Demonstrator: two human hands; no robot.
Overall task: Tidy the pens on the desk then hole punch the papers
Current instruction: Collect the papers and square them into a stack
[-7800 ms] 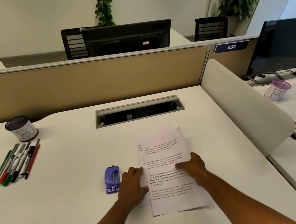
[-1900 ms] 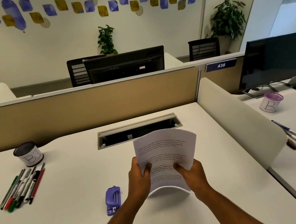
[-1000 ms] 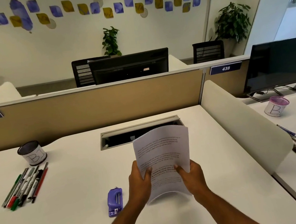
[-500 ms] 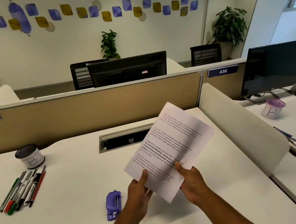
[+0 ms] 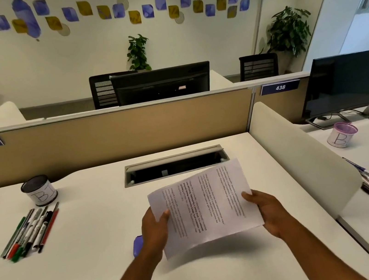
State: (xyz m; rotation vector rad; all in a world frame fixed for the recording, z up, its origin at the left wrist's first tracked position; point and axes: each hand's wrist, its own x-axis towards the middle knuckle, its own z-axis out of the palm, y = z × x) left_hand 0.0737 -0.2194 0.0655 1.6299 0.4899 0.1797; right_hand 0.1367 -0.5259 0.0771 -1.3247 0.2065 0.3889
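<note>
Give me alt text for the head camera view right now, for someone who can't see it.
Two hands, left hand and right hand, hold a printed stack of papers turned sideways above a white desk. A purple hole punch peeks out behind the left hand, and loose pens lie at far left by a labelled cup.
</note>
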